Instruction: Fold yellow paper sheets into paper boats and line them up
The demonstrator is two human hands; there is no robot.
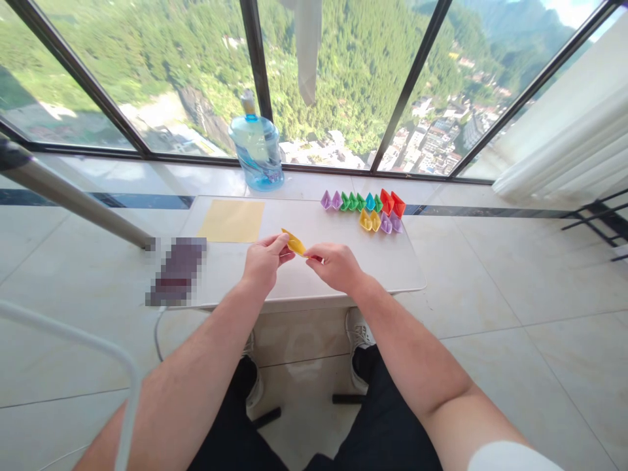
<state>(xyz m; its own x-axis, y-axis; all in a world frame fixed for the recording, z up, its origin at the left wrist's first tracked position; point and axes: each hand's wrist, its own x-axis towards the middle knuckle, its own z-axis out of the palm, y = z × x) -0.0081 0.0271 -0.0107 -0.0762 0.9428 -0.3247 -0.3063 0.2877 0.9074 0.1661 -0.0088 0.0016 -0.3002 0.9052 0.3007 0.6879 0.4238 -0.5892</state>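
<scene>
A folded yellow paper piece [294,243] is pinched between my two hands just above the small white table [343,275]. My left hand [265,260] grips its left end with closed fingers. My right hand [334,264] is closed on its right end. A flat yellow paper sheet [232,221] lies on the table's far left. Several finished paper boats [366,208] in purple, green, blue, red and yellow stand in two rows at the table's far right.
A large blue water jug [256,149] stands on the sill behind the table, before tall windows. A blurred dark object [176,269] lies at the table's left edge. A metal pole [73,196] slants at left. White curtains [569,137] hang at right.
</scene>
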